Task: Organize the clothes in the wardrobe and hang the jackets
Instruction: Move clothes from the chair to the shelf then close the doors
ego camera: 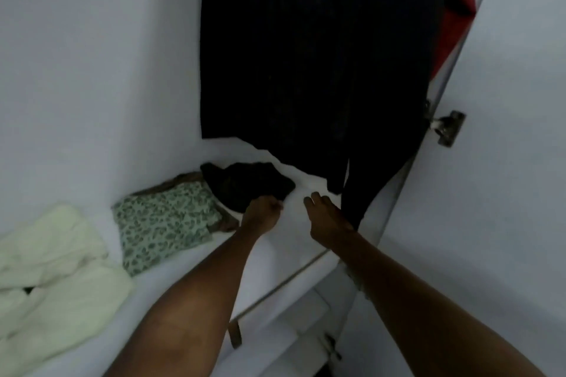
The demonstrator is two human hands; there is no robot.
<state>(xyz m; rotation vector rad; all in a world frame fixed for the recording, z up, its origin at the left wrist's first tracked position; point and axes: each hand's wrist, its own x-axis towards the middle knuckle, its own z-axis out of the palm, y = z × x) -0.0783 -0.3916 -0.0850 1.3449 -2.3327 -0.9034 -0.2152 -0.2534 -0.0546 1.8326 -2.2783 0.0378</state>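
A small black garment lies crumpled on the white wardrobe shelf. My left hand grips its near edge with curled fingers. My right hand hovers just to the right with its fingers extended, next to the hem of a long dark jacket that hangs from above. A red garment hangs behind the jacket at the upper right.
A folded green leopard-print cloth lies left of the black garment, over something brown. Pale cream clothes are piled at the far left. The open wardrobe door with its metal hinge stands on the right.
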